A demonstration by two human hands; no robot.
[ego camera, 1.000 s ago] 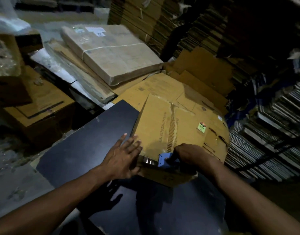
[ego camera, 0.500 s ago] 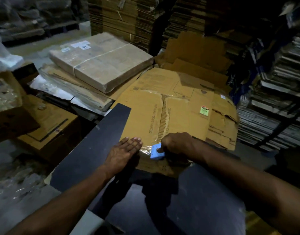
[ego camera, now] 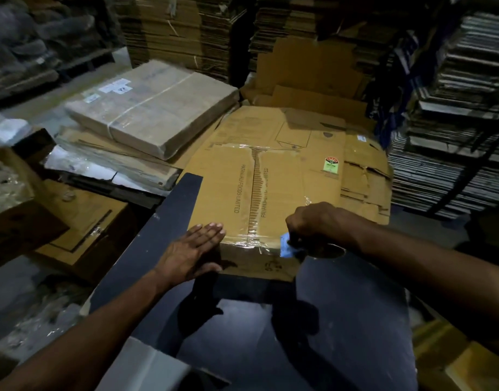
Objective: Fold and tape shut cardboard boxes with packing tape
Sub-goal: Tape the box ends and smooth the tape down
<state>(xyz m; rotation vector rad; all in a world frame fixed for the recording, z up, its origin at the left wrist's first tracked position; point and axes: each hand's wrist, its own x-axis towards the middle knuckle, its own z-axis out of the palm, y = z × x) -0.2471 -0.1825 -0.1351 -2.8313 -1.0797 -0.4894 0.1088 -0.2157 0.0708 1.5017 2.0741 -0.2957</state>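
Two hands work at the near edge of a cardboard box (ego camera: pixel 271 193) that lies on a dark desk (ego camera: pixel 341 320). The left hand (ego camera: pixel 192 249) lies flat with straight fingers, pressing the box's near left corner. The right hand (ego camera: pixel 313 221) is curled around a blue tape dispenser (ego camera: pixel 288 245) at the near right corner. Clear tape (ego camera: pixel 252 193) runs down the box's middle seam. Behind it lie a wrapped bundle (ego camera: pixel 155 108) and tall cardboard stacks (ego camera: pixel 172 26).

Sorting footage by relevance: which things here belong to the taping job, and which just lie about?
In use: cardboard box, blue tape dispenser gripped by right hand, left hand flat on the box.
Lying about: wrapped bundle, flattened cartons, cardboard stacks.
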